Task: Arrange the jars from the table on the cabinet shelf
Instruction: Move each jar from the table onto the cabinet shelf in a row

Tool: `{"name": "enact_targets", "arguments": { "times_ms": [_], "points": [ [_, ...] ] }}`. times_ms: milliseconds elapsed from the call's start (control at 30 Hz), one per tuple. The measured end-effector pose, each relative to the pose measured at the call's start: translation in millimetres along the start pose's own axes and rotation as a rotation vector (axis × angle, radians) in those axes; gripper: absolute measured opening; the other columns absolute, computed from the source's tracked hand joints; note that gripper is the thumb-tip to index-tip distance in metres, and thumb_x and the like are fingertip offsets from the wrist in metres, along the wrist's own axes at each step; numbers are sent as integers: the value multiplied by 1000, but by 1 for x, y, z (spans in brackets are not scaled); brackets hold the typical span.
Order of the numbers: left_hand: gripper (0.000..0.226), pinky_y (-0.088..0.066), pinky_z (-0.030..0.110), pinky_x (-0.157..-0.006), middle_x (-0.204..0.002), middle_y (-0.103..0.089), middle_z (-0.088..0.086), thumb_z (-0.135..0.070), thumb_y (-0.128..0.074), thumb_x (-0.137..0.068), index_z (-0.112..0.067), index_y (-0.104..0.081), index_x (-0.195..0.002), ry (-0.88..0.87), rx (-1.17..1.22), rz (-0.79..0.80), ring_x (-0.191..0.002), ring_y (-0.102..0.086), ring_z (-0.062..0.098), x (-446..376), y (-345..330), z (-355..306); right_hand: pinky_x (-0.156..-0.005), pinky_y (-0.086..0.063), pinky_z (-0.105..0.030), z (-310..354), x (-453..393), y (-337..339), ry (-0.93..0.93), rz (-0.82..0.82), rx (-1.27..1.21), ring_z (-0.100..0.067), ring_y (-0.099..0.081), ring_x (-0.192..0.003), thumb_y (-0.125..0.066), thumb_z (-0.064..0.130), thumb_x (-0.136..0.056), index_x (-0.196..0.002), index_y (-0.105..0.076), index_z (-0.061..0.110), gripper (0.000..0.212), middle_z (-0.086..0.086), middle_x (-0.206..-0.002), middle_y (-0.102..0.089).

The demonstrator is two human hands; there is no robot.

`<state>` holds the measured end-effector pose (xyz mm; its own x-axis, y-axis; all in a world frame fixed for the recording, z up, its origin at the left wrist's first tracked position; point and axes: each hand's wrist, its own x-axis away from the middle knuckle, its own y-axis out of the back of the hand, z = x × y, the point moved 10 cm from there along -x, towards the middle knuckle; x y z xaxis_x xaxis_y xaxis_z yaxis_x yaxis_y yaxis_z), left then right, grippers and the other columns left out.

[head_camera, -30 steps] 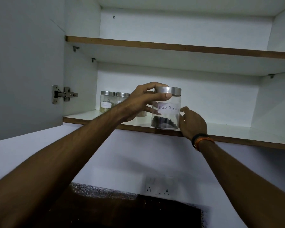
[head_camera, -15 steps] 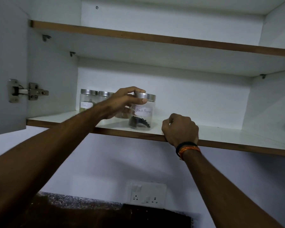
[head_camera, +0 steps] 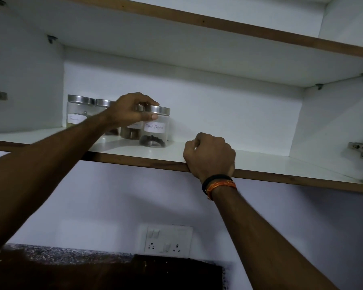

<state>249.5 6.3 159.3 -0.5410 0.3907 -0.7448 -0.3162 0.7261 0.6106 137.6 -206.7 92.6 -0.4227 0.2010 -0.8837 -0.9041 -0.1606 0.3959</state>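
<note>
Right hand [head_camera: 210, 156] is curled into a loose fist, holding nothing, knuckles resting on the front edge of the cabinet shelf [head_camera: 281, 164]. Just beyond and to its left, left hand [head_camera: 132, 110] clamps the metal lid of the Black Pepper jar [head_camera: 155, 128], which stands upright on the shelf. Behind that grip, more jars [head_camera: 80, 110] line up toward the left wall.

**White cabinet shelf holding a row of jars**

A white cabinet shelf [head_camera: 260, 162] with a brown wooden front edge carries clear jars with metal lids. The Black Pepper jar [head_camera: 155, 128] stands upright toward the left. To its left sit three more jars in a row: one [head_camera: 131, 131] just beside it, another [head_camera: 104, 105] mostly hidden, and the leftmost jar [head_camera: 79, 110] near the side wall.
</note>
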Motion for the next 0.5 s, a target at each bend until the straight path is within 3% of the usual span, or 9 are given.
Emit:
{"name": "enact_targets", "arguments": {
  "times_ms": [133, 200, 333, 500],
  "points": [
    [48, -49, 51, -98, -127, -68, 10, -38, -71, -91, -15, -64, -132, -21, -151, 31, -116, -61, 30, -15, -9, 9, -53, -27, -25, 1, 0, 0, 13, -10, -6, -18, -44, -52, -49, 35, -87, -70, -65, 20, 28, 4, -60, -58],
    [53, -41, 54, -106, -123, -71, 9, -48, -64, -89, -16, -65, -132, -52, -280, 35, -115, -62, 31, -23, -12, 13, -50, -21, -23, 2, 1, 1, 22, -23, 0, -15, -40, -48, -48, 35, -86, -69, -63, 20, 28, 5, -57, -55],
    [44, -21, 50, -113, -119, -72, 6, -43, -61, -94, -19, -63, -130, -85, -434, 48, -115, -59, 32, -37, -22, 27, -49, -15, -19, 2, 2, 3, 34, -43, -3, -10, -32, -44, -48, 34, -86, -65, -59, 20, 28, 6, -54, -50],
    [43, -23, 47, -113, -120, -71, 7, -39, -62, -97, -18, -59, -134, -62, -487, 70, -116, -58, 32, -49, -34, 38, -50, -21, -21, 4, 2, 2, 45, -35, -2, -15, -41, -47, -45, 35, -86, -64, -54, 21, 28, 6, -54, -49]
  ]
}}
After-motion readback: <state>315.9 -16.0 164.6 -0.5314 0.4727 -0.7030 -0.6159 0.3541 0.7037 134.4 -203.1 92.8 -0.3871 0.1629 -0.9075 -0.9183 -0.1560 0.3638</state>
